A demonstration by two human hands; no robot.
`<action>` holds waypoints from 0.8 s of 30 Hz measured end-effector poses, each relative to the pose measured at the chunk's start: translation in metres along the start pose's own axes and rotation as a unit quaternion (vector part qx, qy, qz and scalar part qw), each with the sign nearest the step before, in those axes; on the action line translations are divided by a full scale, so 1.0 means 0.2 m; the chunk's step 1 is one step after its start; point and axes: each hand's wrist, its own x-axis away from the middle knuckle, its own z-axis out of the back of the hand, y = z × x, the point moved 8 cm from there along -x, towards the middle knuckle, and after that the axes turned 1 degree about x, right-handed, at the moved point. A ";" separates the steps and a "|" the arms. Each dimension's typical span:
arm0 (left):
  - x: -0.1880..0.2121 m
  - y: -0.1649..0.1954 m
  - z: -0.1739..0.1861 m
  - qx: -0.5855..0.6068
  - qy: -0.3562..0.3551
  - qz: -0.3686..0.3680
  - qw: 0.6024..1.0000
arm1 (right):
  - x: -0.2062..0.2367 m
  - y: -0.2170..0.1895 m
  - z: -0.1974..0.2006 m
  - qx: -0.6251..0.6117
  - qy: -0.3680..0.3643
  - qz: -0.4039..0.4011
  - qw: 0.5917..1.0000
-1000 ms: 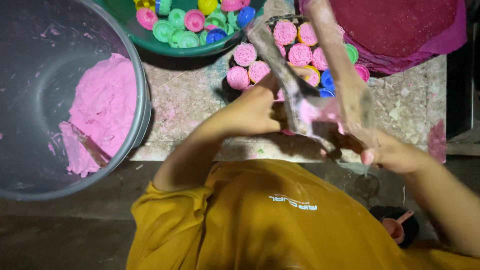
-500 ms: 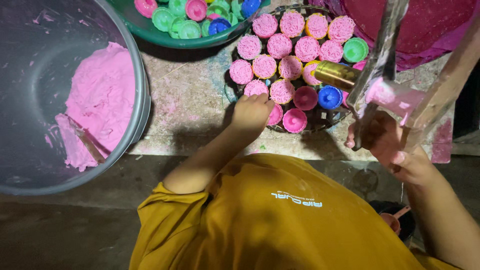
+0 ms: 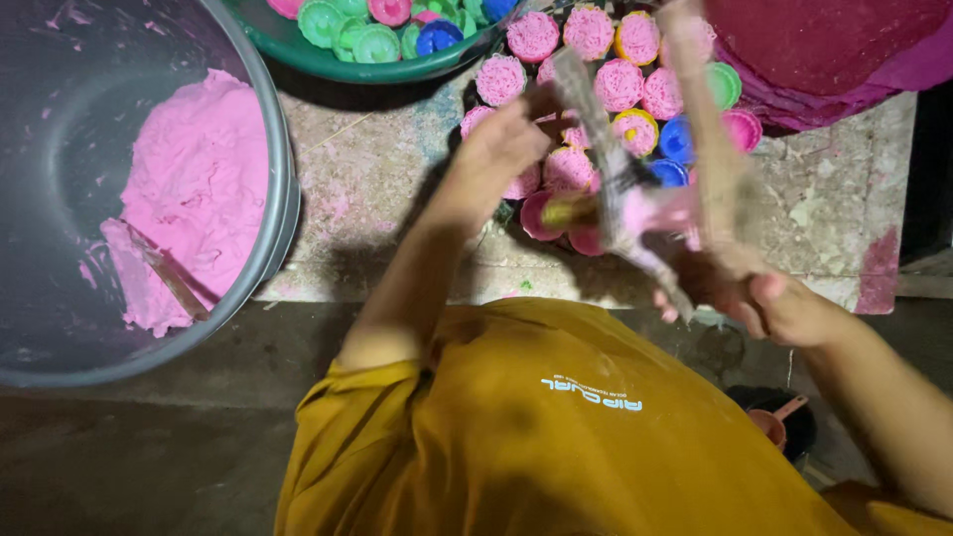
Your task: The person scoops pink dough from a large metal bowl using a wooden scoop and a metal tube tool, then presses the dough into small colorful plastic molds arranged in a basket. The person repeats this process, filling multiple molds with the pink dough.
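A large grey plastic tub (image 3: 60, 119) fills the left of the view, tilted toward the person so that its heap of soft pink batter (image 3: 194, 189) lies within reach; a flat scraper (image 3: 169, 283) rests in the batter against the wall. Beside it, a stained stone slab (image 3: 387, 189) serves as the work surface. At the top edge sits a round green plastic basin (image 3: 328, 65) holding loose small cups in green, pink and blue, kept near as a stock of empty moulds. To its right, a dark round tray (image 3: 476, 94) carries a tight cluster of small fluted cups (image 3: 596, 89), most topped with pink batter, packed side by side so they stand upright. A dark red cloth (image 3: 824, 50) lies folded at the top right.

The left hand (image 3: 501, 144) reaches over the near cups, fingers curled down onto one of them, seemingly steadying it. The right hand (image 3: 754, 293) is closed around the handle end of a long pink-smeared utensil (image 3: 620, 189), blurred, held slanting over the tray above the cups. A small pink scoop (image 3: 779, 422) sits on the floor below.
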 end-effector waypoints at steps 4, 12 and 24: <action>-0.03 0.22 -0.19 0.329 -0.186 -0.071 0.923 | -0.05 0.12 -0.10 -0.059 -0.055 -0.176 0.981; -0.17 0.06 -0.09 0.425 -0.096 -0.178 0.882 | 0.02 0.00 0.21 0.160 0.074 -0.316 0.932; -0.24 -0.10 0.13 0.529 -0.160 -0.187 0.812 | -0.19 -0.06 0.08 0.297 0.152 -0.291 0.897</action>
